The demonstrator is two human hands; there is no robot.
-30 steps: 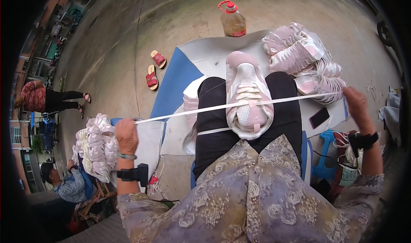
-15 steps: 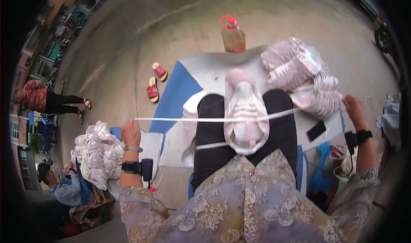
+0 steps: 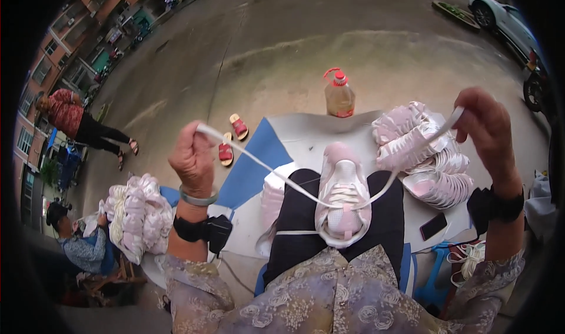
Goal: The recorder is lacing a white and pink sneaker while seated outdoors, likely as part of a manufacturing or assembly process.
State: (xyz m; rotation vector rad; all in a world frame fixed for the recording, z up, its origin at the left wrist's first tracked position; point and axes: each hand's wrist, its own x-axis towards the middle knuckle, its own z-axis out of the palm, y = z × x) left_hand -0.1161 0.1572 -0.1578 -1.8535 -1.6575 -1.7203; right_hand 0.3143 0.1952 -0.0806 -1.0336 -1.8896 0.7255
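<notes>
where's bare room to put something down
Bare: pale grey sheet between blue triangular patch and stacked pink and white shoes; grey concrete between red slippers and clear plastic bottle. Crowded: the lap, under another pink and white shoe.

We cannot see the ends of the white lace [image 3: 259, 163]; they slip out of sight in the fingers of the left hand [image 3: 193, 160] and the right hand [image 3: 485, 125]. The sole of the shoe [image 3: 343, 198] is turned away from us. Black trousers [image 3: 297, 210] partly cover a pink-and-white piece [image 3: 273, 197], so we cannot tell its full shape. The lower edge cuts off the patterned shirt [image 3: 329, 301], which hides part of a blue stool [image 3: 434, 272]. The dark rim crops the car [image 3: 509, 25] and a black wheel [image 3: 532, 92]. What the seated person in a cap [image 3: 85, 251] handles is too small for us to make out.
</notes>
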